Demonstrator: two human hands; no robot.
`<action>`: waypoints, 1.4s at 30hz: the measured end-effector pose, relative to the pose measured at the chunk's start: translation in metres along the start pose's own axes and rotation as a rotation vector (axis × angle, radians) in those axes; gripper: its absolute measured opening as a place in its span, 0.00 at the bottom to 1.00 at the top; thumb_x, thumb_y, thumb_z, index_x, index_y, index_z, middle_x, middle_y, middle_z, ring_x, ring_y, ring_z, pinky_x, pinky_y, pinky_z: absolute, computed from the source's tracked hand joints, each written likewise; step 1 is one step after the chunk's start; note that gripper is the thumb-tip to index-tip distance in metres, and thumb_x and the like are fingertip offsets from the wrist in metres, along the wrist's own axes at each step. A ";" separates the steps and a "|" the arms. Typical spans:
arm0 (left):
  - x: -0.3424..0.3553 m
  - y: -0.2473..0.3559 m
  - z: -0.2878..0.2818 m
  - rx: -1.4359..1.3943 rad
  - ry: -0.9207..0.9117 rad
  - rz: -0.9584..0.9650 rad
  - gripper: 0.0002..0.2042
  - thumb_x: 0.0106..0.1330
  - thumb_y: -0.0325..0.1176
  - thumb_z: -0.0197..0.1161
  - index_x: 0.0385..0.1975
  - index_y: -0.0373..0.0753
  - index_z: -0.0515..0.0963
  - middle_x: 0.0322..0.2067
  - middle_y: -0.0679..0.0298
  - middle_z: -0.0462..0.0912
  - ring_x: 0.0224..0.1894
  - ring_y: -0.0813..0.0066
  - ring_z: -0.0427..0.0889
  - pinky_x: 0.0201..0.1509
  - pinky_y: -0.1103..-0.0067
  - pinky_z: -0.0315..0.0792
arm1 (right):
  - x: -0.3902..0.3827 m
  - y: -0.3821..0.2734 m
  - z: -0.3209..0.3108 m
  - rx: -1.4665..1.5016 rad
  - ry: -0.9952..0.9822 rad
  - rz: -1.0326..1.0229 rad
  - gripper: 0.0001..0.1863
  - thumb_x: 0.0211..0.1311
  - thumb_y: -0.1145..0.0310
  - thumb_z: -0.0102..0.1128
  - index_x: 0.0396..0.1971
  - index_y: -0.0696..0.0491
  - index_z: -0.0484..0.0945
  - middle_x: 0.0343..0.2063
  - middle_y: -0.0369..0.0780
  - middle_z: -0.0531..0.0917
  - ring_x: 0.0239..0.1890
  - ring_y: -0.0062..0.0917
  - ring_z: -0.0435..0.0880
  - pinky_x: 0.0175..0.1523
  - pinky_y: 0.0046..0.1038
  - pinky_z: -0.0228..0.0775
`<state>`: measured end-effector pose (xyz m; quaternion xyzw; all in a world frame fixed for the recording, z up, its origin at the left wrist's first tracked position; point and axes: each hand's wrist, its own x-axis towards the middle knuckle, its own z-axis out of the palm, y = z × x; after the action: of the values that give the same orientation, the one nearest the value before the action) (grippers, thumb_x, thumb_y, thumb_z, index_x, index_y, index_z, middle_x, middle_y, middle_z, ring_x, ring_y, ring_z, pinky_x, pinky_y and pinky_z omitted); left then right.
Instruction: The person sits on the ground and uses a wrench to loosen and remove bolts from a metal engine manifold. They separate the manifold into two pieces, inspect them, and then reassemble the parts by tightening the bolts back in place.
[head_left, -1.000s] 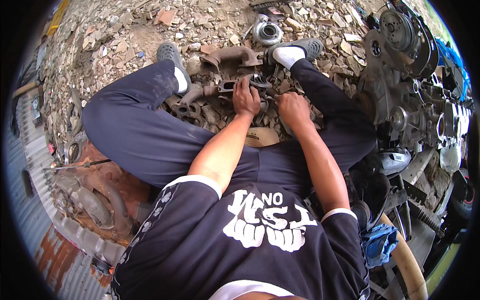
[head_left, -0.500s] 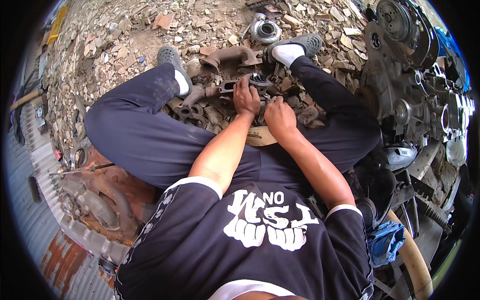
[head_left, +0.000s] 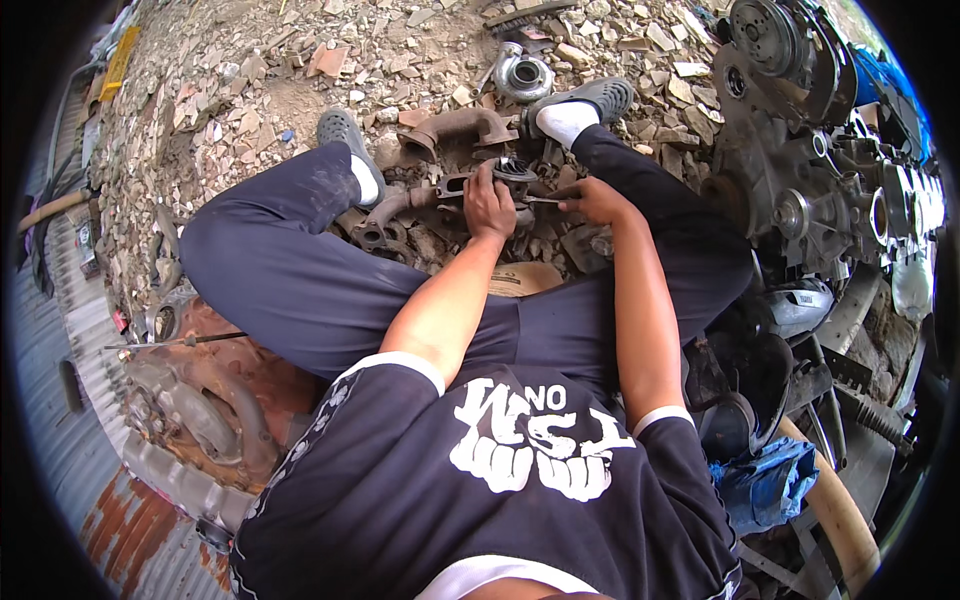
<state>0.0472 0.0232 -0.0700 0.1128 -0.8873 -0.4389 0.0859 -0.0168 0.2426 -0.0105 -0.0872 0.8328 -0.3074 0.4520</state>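
Between my legs lies a rusty turbocharger part (head_left: pixel 453 186) with a flanged opening. A dark finned wheel (head_left: pixel 515 170) shows at its far right side. My left hand (head_left: pixel 488 207) is closed over the part, just left of the wheel, its fingertips partly hidden. To its right, my right hand (head_left: pixel 600 201) grips a slim metal tool (head_left: pixel 543 200), which looks like a wrench. The tool points left toward the part, below the wheel; whether its tip touches is too small to tell. A curved rusty pipe (head_left: pixel 460 130) rests just beyond.
Another turbocharger housing (head_left: pixel 523 75) sits on the rubble by my right shoe (head_left: pixel 590 100). A large engine (head_left: pixel 800 200) stands at the right. At the left are a rusty casting (head_left: pixel 200 400) and corrugated sheet (head_left: pixel 60 400). Tan cardboard (head_left: pixel 525 280) lies at my lap.
My right hand has swung right, away from my left hand, and the slim tool now shows between them. My left hand stays on the turbocharger part.
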 end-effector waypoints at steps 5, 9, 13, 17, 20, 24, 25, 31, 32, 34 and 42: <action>0.003 0.005 0.001 0.007 -0.050 -0.031 0.20 0.65 0.32 0.49 0.57 0.39 0.73 0.50 0.45 0.79 0.54 0.41 0.74 0.62 0.57 0.67 | 0.028 0.051 0.025 0.109 0.105 0.096 0.19 0.63 0.62 0.71 0.54 0.50 0.85 0.42 0.41 0.90 0.40 0.23 0.82 0.50 0.31 0.73; 0.002 0.001 0.001 0.007 -0.019 -0.006 0.20 0.64 0.31 0.49 0.57 0.38 0.73 0.52 0.45 0.79 0.55 0.42 0.74 0.64 0.58 0.66 | 0.027 0.055 0.024 -0.006 0.135 0.073 0.20 0.61 0.58 0.72 0.52 0.49 0.86 0.42 0.43 0.89 0.44 0.31 0.86 0.50 0.35 0.74; 0.001 0.000 0.005 -0.008 -0.036 -0.010 0.22 0.64 0.31 0.49 0.58 0.37 0.72 0.54 0.45 0.78 0.57 0.44 0.74 0.65 0.59 0.65 | 0.011 0.055 0.010 -0.222 0.253 0.364 0.19 0.61 0.57 0.72 0.48 0.49 0.87 0.43 0.48 0.88 0.49 0.44 0.85 0.53 0.41 0.75; 0.001 -0.005 0.005 -0.058 -0.046 -0.011 0.22 0.63 0.32 0.48 0.59 0.37 0.72 0.54 0.44 0.78 0.58 0.43 0.74 0.66 0.59 0.65 | -0.001 0.027 0.013 -0.123 0.472 0.377 0.28 0.61 0.55 0.71 0.52 0.62 0.81 0.43 0.57 0.85 0.49 0.50 0.84 0.55 0.42 0.73; 0.002 -0.016 0.000 -0.176 -0.091 -0.044 0.23 0.63 0.32 0.47 0.59 0.38 0.72 0.53 0.43 0.78 0.57 0.41 0.74 0.64 0.59 0.67 | -0.021 -0.036 0.024 0.215 0.675 0.153 0.32 0.59 0.55 0.72 0.52 0.67 0.78 0.41 0.59 0.85 0.47 0.50 0.85 0.54 0.41 0.74; 0.019 -0.016 -0.014 -0.341 -0.299 -0.216 0.22 0.62 0.31 0.51 0.58 0.45 0.75 0.55 0.47 0.80 0.59 0.49 0.76 0.65 0.65 0.67 | -0.018 -0.060 0.043 0.063 0.613 -0.150 0.29 0.52 0.58 0.77 0.50 0.62 0.81 0.39 0.55 0.86 0.43 0.48 0.86 0.49 0.39 0.75; 0.022 -0.020 -0.014 -0.346 -0.327 -0.248 0.22 0.62 0.31 0.51 0.59 0.47 0.75 0.55 0.48 0.80 0.60 0.50 0.77 0.65 0.66 0.67 | -0.016 -0.062 0.047 0.002 0.559 -0.202 0.29 0.50 0.59 0.78 0.49 0.60 0.82 0.37 0.53 0.86 0.41 0.47 0.86 0.48 0.39 0.75; 0.030 -0.054 -0.003 -0.428 -0.411 -0.409 0.23 0.63 0.28 0.52 0.59 0.53 0.78 0.50 0.53 0.85 0.57 0.59 0.81 0.62 0.71 0.70 | -0.006 -0.068 0.059 -0.158 0.513 -0.267 0.17 0.52 0.65 0.73 0.39 0.57 0.81 0.30 0.54 0.84 0.39 0.51 0.84 0.46 0.46 0.74; 0.030 -0.058 0.001 -0.457 -0.419 -0.413 0.23 0.63 0.28 0.53 0.58 0.52 0.79 0.49 0.55 0.85 0.56 0.61 0.81 0.62 0.72 0.70 | -0.005 -0.068 0.057 -0.175 0.507 -0.275 0.17 0.52 0.65 0.73 0.39 0.57 0.81 0.31 0.54 0.84 0.40 0.50 0.84 0.46 0.47 0.74; 0.031 -0.056 0.005 -0.514 -0.444 -0.422 0.23 0.63 0.26 0.53 0.57 0.51 0.80 0.47 0.58 0.86 0.54 0.66 0.81 0.61 0.74 0.69 | -0.007 -0.067 0.054 -0.213 0.482 -0.273 0.18 0.52 0.65 0.72 0.40 0.57 0.79 0.32 0.54 0.84 0.41 0.50 0.84 0.47 0.47 0.75; 0.025 -0.066 0.006 -0.560 -0.308 -0.357 0.27 0.60 0.26 0.64 0.63 0.48 0.76 0.51 0.60 0.85 0.56 0.70 0.79 0.63 0.76 0.69 | 0.001 -0.063 0.068 -0.246 0.512 -0.399 0.21 0.50 0.68 0.71 0.42 0.57 0.73 0.34 0.53 0.84 0.42 0.51 0.83 0.46 0.48 0.74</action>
<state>0.0303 -0.0180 -0.1250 0.1705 -0.7017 -0.6847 -0.0989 0.0288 0.1624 -0.0010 -0.2221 0.9166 -0.2989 0.1457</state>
